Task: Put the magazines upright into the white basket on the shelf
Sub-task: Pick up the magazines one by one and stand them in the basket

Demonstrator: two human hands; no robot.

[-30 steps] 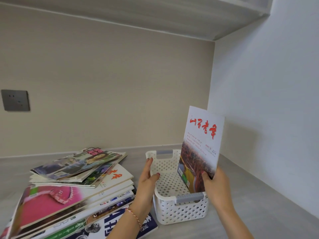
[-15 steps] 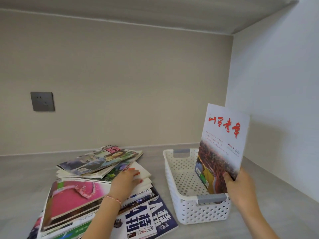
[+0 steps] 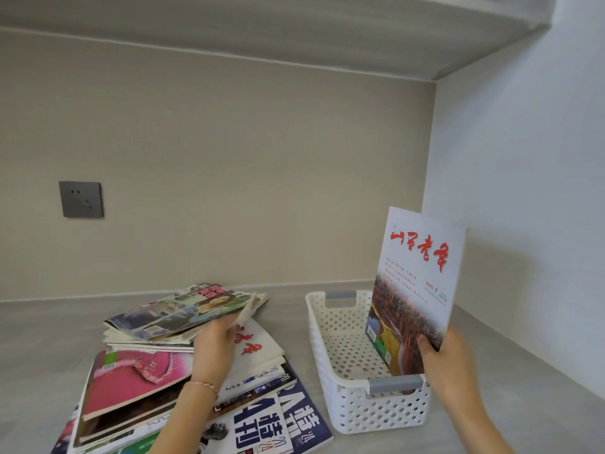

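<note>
The right hand (image 3: 450,365) pinches the lower edge of one magazine (image 3: 415,290), standing upright at the right side of the white basket (image 3: 340,385). The left hand (image 3: 214,347), nearer the pile (image 3: 163,355), curls under its top magazine (image 3: 183,309), which lies flat, left of the basket.

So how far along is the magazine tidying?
Just begun. The right hand holds the first magazine upright inside the white basket, which holds nothing else. The left hand is lifting the next magazine off the stack; that whole stack is left.
</note>
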